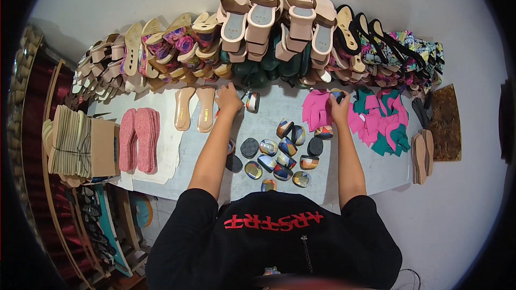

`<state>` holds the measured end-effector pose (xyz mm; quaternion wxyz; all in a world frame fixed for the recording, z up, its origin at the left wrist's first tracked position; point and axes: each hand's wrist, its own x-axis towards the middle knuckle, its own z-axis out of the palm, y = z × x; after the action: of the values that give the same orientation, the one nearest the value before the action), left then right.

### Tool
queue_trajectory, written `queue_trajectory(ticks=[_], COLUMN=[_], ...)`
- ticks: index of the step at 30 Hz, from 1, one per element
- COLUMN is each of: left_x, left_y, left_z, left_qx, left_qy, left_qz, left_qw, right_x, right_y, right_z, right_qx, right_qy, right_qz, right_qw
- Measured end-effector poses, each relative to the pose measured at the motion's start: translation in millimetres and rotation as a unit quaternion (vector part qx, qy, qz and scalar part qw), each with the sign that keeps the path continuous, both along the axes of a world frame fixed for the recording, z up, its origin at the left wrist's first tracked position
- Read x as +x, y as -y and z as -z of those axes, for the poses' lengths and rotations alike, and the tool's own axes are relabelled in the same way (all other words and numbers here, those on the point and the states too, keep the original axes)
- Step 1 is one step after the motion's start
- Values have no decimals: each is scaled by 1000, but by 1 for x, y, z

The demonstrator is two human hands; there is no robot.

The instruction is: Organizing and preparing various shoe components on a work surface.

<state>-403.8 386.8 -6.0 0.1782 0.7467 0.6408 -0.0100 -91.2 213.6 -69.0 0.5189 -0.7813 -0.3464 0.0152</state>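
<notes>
Stretched out over the left middle of the table, my left hand (228,99) has its fingers curled down beside the pair of beige insoles (204,110). A bit of red shows at its edge, but what it grips is hidden. Just right of it stands a multicoloured shoe heel (252,102). My right hand (339,108) closes around another patterned heel (337,95) with a dark blue face, over the left edge of the pink fabric pieces (316,108). Below that hand lies one more heel (323,132). Several colour-patched heels (286,146) are scattered between my forearms.
Finished sandals (262,13) are piled along the back wall. Pink insoles (138,139) and a tied stack of beige soles (72,142) sit at the left. Pink and teal scraps (381,121), tan soles (423,156) and a brown board (447,123) are at the right.
</notes>
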Motion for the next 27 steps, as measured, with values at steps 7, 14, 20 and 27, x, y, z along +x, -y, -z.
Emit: queue_trajectory(ticks=[7, 14, 20, 27], left_x=[60, 154, 201, 234], left_y=[58, 104, 113, 115], left_z=[-21, 64, 62, 69], left_qx=[229, -46, -88, -66], left_qy=[290, 314, 255, 370], left_qz=[48, 241, 231, 228], left_qw=[928, 917, 935, 898], right_x=[1, -24, -51, -72], right_y=[26, 47, 75, 88], right_z=[-22, -28, -38, -36], right_qx=[7, -44, 16, 87], right_qy=[-320, -260, -432, -486], right_qz=[-17, -62, -130, -166], right_qw=[947, 962, 892, 854])
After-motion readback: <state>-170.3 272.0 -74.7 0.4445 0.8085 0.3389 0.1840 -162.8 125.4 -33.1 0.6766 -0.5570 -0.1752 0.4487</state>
